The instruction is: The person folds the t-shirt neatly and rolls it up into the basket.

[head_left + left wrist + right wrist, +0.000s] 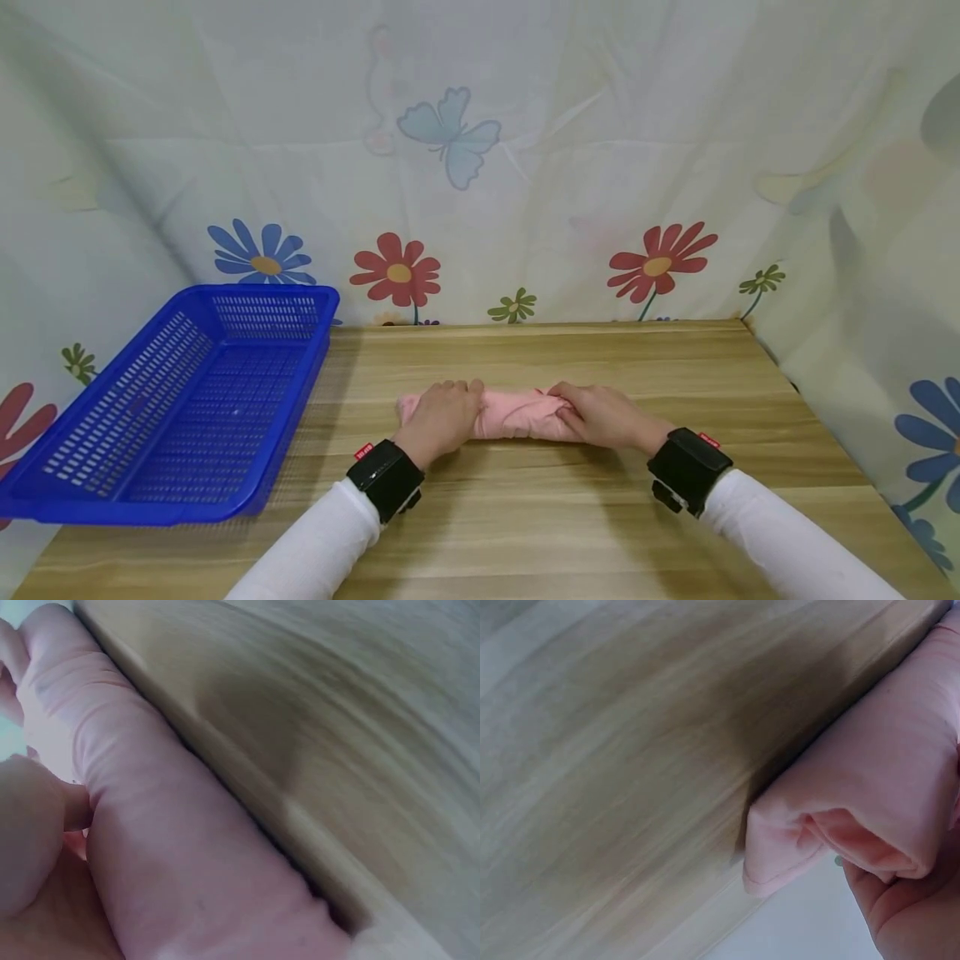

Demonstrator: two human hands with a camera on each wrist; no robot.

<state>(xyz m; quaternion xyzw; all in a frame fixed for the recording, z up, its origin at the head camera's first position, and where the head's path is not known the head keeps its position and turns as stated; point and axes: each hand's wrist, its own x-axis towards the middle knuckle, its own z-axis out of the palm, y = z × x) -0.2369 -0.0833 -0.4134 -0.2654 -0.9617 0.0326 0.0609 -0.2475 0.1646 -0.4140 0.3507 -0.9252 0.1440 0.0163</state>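
Note:
A pink cloth point(517, 414), rolled into a long bundle, lies crosswise on the wooden table. My left hand point(446, 414) grips it near its left end, with the fingers over the top. At the right end, my right hand point(603, 414) holds the roll between thumb and fingers. The left wrist view shows the wrinkled side of the cloth point(172, 817) along the tabletop, with part of the left hand point(30, 840) against it. Folded layers show at the open end of the cloth point(855, 795) in the right wrist view, beside the right hand point(922, 915).
To the left stands a blue plastic basket point(258, 467) with slotted walls and nothing in it. The wooden table point(540, 533) reaches back to a flower-print curtain point(555, 200), which also hangs along both sides.

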